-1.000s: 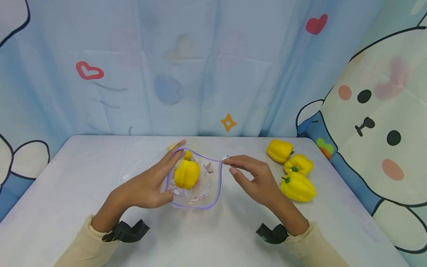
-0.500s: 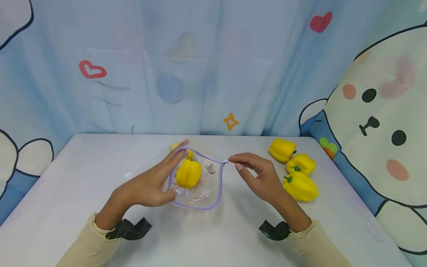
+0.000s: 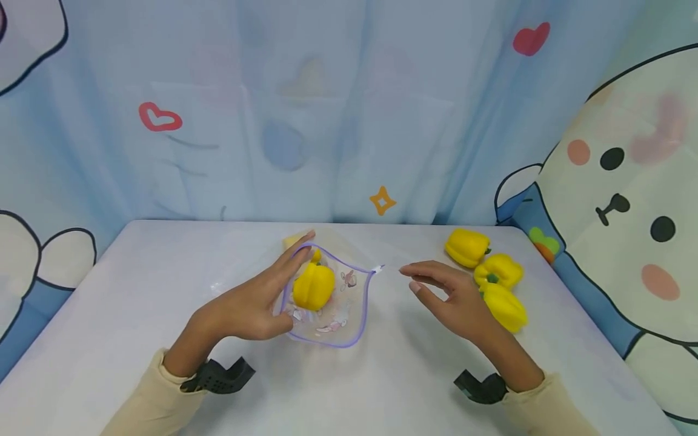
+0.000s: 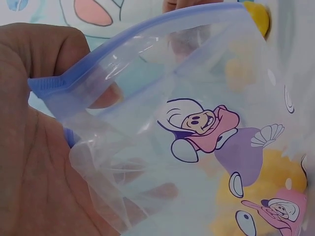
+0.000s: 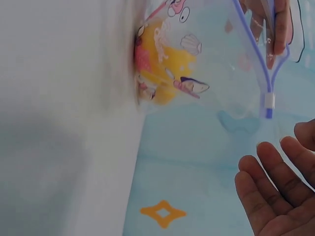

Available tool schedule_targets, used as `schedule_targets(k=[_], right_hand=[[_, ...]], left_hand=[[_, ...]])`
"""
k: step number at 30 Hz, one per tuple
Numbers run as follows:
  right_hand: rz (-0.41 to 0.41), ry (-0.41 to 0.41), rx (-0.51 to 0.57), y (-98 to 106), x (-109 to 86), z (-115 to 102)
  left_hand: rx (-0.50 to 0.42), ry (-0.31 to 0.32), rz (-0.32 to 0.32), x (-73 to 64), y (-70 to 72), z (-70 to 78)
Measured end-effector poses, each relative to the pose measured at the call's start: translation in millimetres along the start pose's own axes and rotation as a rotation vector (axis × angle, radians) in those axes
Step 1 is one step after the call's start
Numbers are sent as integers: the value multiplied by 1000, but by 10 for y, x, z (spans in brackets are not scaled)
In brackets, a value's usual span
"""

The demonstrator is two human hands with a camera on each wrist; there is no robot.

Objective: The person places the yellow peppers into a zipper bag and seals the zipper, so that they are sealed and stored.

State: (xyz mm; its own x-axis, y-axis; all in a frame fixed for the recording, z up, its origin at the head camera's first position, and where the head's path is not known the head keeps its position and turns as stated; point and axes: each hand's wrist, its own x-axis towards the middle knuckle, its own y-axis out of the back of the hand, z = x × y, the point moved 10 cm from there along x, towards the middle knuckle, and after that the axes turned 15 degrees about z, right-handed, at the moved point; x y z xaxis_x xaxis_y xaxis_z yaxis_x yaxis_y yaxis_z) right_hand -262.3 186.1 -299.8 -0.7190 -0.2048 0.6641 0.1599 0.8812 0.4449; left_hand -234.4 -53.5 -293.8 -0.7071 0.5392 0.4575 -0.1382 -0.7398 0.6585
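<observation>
A clear zip bag (image 3: 357, 303) with a purple rim and printed cartoon figures stands with its mouth spread wide. Inside lies a yellow bell pepper (image 3: 314, 286), with more yellow behind it, partly covered. My left hand (image 3: 253, 303) holds the bag at its left side, thumb at the near rim and fingers at the far rim; some fingers show through the plastic in the left wrist view. At the mouth's right corner sits a white slider (image 5: 269, 101). My right hand (image 3: 452, 297) hovers just right of that slider, fingers loosely bent, touching nothing.
Three yellow bell peppers rest at the right of the white table (image 3: 349, 399): a far one (image 3: 467, 247), a middle one (image 3: 498, 270) and a near one (image 3: 504, 307), partly behind my right hand. A blue printed curtain (image 3: 327, 151) hangs behind the table.
My right hand has let go of the bag's slider corner and moved right, away from it. My left hand keeps its hold on the bag. The view has shifted slightly.
</observation>
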Motion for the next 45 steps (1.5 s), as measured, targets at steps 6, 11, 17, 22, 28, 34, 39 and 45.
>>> schedule_targets(k=[6, 11, 17, 22, 28, 34, 39, 45], right_hand=[[-20, -67, -99, 179, -136, 133], [-6, -110, -156, 374, -237, 240], [12, -152, -225, 599, -330, 342], [44, -211, -262, 824, -444, 473], [115, -280, -368, 1182, -638, 658], [150, -324, -443, 1486, -796, 866], [190, -385, -513, 1684, -900, 1077], [193, -472, -526, 1778, -1013, 1315]], left_hand=[[4, -14, 10, -4, 6, -5], [4, -19, 18, -4, 25, -18], [12, -30, 24, -4, 47, -24], [14, -20, 23, -11, 56, -38], [14, -30, 24, -4, 53, -37], [14, -26, 24, 9, 53, -43], [14, -30, 23, 11, 47, -51], [12, -22, 18, 8, 42, -58]])
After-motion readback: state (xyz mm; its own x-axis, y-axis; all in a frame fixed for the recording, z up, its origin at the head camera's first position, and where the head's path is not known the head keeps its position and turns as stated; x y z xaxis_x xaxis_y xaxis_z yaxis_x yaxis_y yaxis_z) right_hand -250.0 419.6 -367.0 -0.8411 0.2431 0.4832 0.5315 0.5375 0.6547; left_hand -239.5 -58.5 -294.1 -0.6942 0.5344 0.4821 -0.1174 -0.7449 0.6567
